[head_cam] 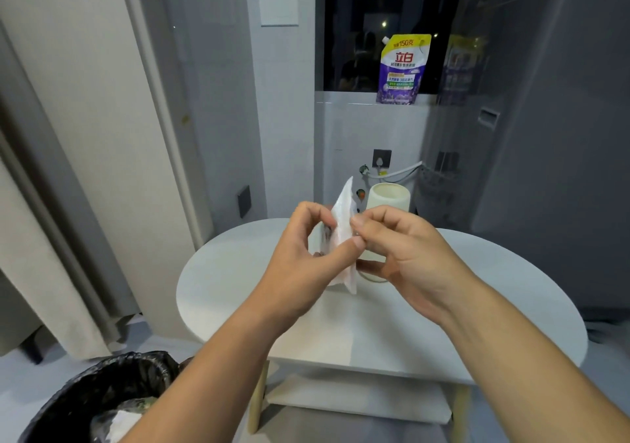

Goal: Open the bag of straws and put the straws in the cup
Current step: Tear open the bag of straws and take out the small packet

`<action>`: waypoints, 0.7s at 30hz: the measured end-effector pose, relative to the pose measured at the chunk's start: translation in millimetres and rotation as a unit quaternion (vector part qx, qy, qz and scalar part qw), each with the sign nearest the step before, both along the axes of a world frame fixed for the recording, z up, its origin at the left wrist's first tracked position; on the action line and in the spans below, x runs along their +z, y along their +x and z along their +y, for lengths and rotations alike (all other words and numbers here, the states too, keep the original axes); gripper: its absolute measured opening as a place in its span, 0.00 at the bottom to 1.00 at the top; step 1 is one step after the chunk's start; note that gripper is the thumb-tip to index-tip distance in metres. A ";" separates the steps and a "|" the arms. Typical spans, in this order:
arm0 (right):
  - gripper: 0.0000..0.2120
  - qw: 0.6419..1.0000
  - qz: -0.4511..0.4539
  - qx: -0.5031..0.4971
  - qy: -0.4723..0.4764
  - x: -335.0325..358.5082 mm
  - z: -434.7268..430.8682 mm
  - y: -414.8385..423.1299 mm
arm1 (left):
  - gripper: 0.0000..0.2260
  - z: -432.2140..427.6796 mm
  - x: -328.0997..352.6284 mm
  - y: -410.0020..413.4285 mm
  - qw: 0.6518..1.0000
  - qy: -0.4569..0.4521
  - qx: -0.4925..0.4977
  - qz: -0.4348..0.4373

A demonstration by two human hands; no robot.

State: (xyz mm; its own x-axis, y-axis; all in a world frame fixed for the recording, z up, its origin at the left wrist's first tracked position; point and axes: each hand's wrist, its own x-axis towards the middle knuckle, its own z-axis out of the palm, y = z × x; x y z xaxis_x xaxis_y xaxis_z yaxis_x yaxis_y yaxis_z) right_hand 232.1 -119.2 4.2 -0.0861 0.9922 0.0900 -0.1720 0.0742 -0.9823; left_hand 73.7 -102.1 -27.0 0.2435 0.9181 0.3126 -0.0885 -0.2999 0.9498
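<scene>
At frame centre the thin, whitish, crinkled plastic bag of straws [343, 216] stands upright above the round white surface [238, 289], pinched by both the left hand [303, 258] and the right hand [405, 255], its contents too blurred to tell, while the right hand hides the lower half of the cream cylindrical cup [390, 197] just behind.

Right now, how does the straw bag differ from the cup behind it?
The straw bag is lifted off the table, pinched between the left hand and the right hand; the cup stands on the table. The straw bag is flat, crinkled film, tilted; the cup is a rigid, upright cylinder. Both are pale, whitish.
</scene>
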 end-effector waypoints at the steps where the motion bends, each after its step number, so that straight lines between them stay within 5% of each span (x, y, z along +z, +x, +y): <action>1: 0.08 1.000 -0.005 0.000 -0.002 -0.9 -0.4 -0.5 | 0.14 -1.9 0.1 0.8 1.000 0.006 -0.005 0.003; 21: 0.08 1.000 -0.016 0.021 -0.006 -6.3 -2.9 0.0 | 0.13 1.0 -4.8 -7.8 1.000 0.024 0.002 0.008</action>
State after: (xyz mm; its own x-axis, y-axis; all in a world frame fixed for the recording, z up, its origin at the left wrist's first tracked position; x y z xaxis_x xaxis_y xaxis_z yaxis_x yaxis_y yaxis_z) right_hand 232.1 -122.1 -2.1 -0.1297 0.9887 0.0755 -0.1430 0.0567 -0.9881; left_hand 65.9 -101.1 -31.8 0.2463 0.9029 0.3523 -0.0720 -0.3455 0.9357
